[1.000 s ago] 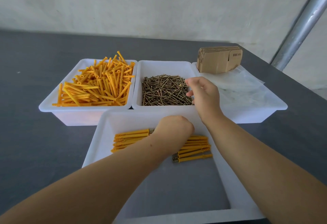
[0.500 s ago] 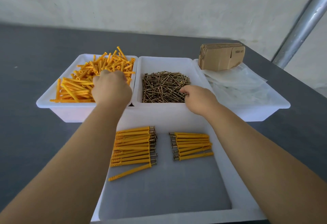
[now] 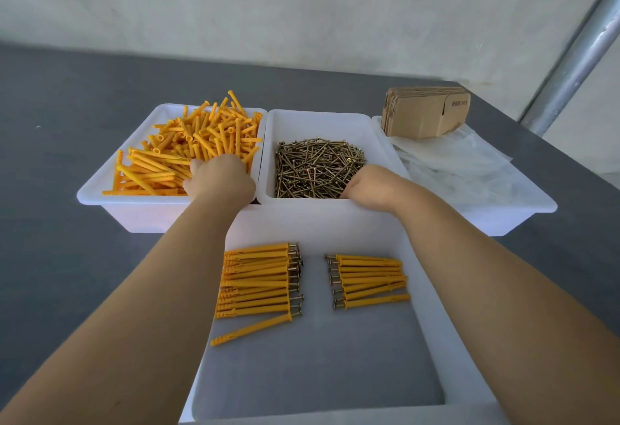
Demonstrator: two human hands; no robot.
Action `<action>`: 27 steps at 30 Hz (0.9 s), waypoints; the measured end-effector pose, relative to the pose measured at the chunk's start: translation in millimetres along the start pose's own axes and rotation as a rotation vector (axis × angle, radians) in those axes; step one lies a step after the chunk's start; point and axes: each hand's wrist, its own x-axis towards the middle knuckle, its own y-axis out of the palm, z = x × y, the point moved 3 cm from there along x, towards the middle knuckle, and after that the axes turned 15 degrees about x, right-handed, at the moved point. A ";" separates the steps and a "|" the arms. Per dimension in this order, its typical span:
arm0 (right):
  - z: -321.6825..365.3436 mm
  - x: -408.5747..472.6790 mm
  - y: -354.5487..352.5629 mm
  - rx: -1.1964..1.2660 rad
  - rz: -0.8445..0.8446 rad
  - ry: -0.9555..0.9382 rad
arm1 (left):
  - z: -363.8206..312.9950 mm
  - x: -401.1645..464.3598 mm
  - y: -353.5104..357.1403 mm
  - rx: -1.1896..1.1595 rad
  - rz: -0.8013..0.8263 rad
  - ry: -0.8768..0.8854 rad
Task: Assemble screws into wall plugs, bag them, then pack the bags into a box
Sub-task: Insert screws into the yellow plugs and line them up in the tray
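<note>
Left hand (image 3: 219,179) was down in the heap of orange wall plugs (image 3: 188,152), knuckles up, fingers buried in the pile; couldn't tell whether it gripped one. Right hand (image 3: 367,188) dipped into the near right corner of the screws (image 3: 317,166), fingers hidden behind the wrist and the tray rim, so its grip couldn't be told either. Plugs filled the left white tray (image 3: 100,194), screws the middle white tray (image 3: 315,119), the two trays touching side by side. Right tray (image 3: 523,211) held clear plastic bags (image 3: 459,163) with a stack of flat cardboard boxes (image 3: 424,116) resting at its far end. Nearest the person, a larger white tray (image 3: 432,340) held finished plug-and-screw sets in two rows: left row (image 3: 258,278) with screw heads pointing right, right row (image 3: 369,278) with heads pointing left, gap between them. One set (image 3: 251,329) lay tilted just below the left row. All trays sat on a dark grey table (image 3: 67,257).
</note>
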 end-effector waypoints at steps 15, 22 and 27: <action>-12.0 -12.3 -16.1 0.917 -0.507 -0.136 | -12.4 -32.2 -18.7 -1.179 -0.187 0.374; 0.5 -27.7 -18.9 1.564 -0.136 0.026 | -45.4 -61.9 -17.2 -1.226 0.304 0.593; 1.4 -38.7 0.6 1.502 -0.056 -0.188 | -63.2 -80.8 -2.7 -1.016 0.494 0.665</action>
